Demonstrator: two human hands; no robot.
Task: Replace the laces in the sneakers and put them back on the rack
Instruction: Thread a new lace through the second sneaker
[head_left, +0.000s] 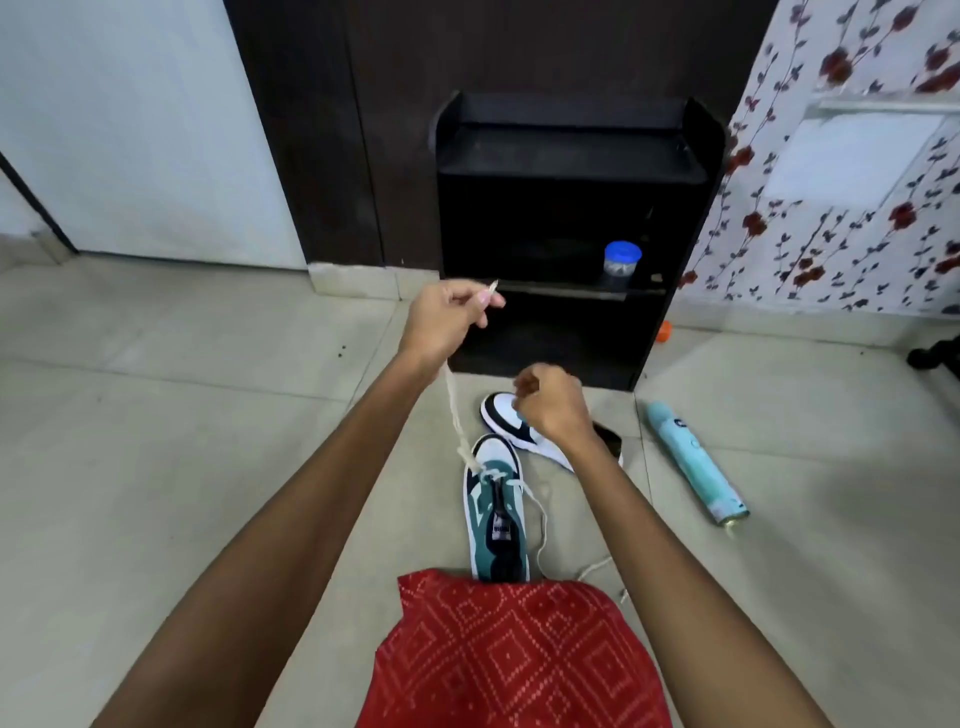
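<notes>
Head view, looking down at the floor.

- Left hand is raised in front of the rack. Its fingers pinch the free end of a white lace, and the tip sticks out past them.
- From that pinch the lace runs down, taut, to the front eyelets of the near sneaker.
- The near sneaker is teal, white and black. It stands on the floor between the forearms, toe toward the rack. Only its front eyelets are threaded. The lace's other part trails loose off the shoe's right side onto the tiles.
- Right hand is lower, over the second sneaker, with its fingers curled in. Seen from the back of the hand, so I cannot tell whether they hold anything.
- The second sneaker lies just beyond the first, angled, partly hidden by the right hand and wrist.
- The black rack stands against a dark door.
- A clear jar with a blue lid stands on the rack's middle shelf, right side.
- A pale blue spray can lies on its side on the floor, right of the sneakers.
- A small orange object sits by the rack's right foot.
- Red patterned cloth covers the lap at the bottom edge, over the near sneaker's heel.
</notes>
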